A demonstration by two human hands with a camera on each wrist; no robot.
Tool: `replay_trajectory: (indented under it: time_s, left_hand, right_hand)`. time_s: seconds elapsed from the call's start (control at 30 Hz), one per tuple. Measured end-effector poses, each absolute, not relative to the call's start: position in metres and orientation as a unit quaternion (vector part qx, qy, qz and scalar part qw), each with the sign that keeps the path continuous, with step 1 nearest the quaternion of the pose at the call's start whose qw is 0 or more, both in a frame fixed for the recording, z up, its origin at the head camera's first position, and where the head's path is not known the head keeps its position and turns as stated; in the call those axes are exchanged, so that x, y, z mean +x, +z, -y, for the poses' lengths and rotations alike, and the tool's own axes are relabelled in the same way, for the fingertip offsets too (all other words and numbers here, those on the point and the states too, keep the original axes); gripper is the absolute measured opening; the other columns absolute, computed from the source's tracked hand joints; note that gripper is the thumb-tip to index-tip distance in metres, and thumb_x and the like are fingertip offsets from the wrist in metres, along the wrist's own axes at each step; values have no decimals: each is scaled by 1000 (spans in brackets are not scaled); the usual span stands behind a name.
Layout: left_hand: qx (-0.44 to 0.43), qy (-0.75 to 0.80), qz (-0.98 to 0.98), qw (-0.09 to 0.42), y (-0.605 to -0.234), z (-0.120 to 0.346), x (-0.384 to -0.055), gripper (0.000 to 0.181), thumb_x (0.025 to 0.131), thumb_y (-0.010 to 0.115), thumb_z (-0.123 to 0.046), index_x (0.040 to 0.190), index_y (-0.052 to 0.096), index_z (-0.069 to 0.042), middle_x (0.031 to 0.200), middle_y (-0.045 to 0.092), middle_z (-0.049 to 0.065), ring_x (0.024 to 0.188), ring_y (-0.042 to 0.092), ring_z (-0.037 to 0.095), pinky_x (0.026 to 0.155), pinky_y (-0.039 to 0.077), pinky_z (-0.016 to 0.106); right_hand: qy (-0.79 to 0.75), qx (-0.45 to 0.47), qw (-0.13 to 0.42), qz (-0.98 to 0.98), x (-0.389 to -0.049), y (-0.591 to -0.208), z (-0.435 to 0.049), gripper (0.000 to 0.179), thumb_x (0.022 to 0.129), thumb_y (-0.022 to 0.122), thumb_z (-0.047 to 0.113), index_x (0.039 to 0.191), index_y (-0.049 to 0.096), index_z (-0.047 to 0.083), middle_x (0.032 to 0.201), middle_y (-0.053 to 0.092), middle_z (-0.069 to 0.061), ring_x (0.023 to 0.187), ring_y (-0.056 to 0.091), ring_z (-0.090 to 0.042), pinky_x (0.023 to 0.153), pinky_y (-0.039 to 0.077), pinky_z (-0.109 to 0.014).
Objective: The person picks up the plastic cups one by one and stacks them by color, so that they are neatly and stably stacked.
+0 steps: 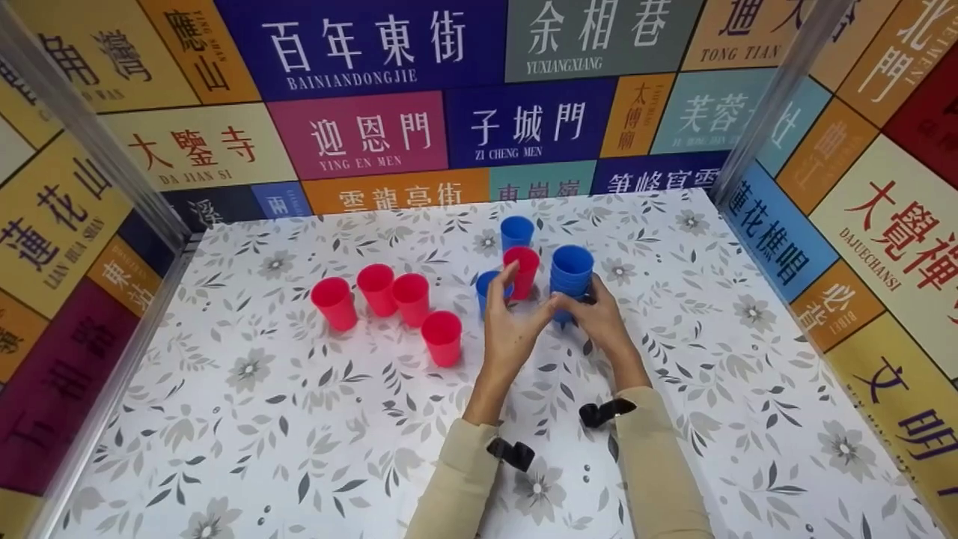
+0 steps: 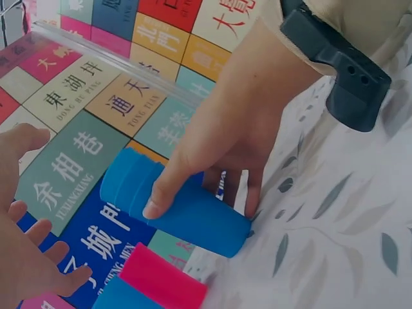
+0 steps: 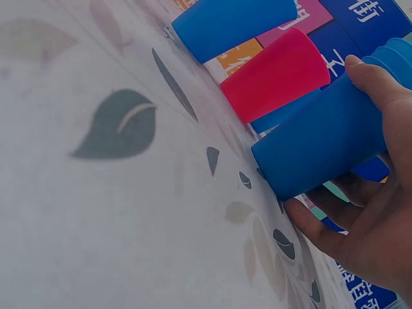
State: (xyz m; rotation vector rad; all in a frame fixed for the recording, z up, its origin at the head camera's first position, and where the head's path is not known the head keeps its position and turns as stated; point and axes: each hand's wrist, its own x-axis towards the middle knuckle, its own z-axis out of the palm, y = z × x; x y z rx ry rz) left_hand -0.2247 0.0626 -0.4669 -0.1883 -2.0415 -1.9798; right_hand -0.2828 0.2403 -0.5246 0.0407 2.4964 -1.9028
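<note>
My right hand (image 1: 602, 320) holds a stack of nested blue cups (image 1: 572, 277) upright on the table, thumb on the near side. In the right wrist view, fingers curl round the lower part of that stack (image 3: 322, 145). My left hand (image 1: 510, 329) is raised left of the stack with its fingers apart and nothing between them; the left wrist view shows this left hand (image 2: 32, 251) off the cups. Beyond it stand a red cup (image 1: 524, 269), a blue cup (image 1: 483, 293) partly hidden by the fingers, and another blue cup (image 1: 516, 232) at the back.
Several red cups stand apart to the left, among them a leftmost cup (image 1: 334, 305) and a nearer cup (image 1: 441, 340). A leaf-patterned cloth covers the table (image 1: 299, 434). Panels with printed signs (image 1: 359, 127) enclose the back and sides.
</note>
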Motion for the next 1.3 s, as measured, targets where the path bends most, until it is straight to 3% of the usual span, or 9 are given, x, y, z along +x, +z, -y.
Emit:
replay_trajectory:
  time_s: [0.17,0.33,0.8,1.1,1.3]
  left_hand:
    - [-69,-694,696,174,-474,-58,-224,73,82,82,-17,145,46,-3,145,49,21,139,46,34,115,40,52]
    - [-51,-701,687,184,-474,-49,-225,72,84,80,-18,145,45,-4,146,51,18,140,46,35,116,40,52]
    - [24,-672,725,151,-478,-39,-229,84,83,80,-35,153,37,-21,158,37,8,148,34,30,116,37,58]
    - [35,-677,721,141,-485,-39,-237,90,82,82,-36,155,33,-24,160,34,7,150,31,28,118,34,56]
    - [36,-664,729,160,-488,-42,-241,89,81,83,-34,155,35,-19,160,35,9,149,32,30,119,34,55]
  right_hand:
    - [-603,13,-3,-797,-282,-524,-239,83,85,78,45,152,37,18,151,47,-19,140,46,-36,116,38,-53]
    - [-602,13,-2,-798,-281,-524,-239,83,86,77,44,153,36,16,152,47,-20,141,45,-38,116,37,-55]
    - [-604,24,19,-796,-283,-521,-240,81,90,75,37,155,32,15,155,43,-21,143,43,-38,117,37,-53]
    - [-597,33,23,-801,-267,-492,-230,75,91,74,30,152,36,9,152,45,-24,141,45,-39,118,36,-52]
    - [-604,25,18,-797,-267,-491,-232,75,90,75,32,151,37,9,151,47,-23,140,46,-39,116,38,-53]
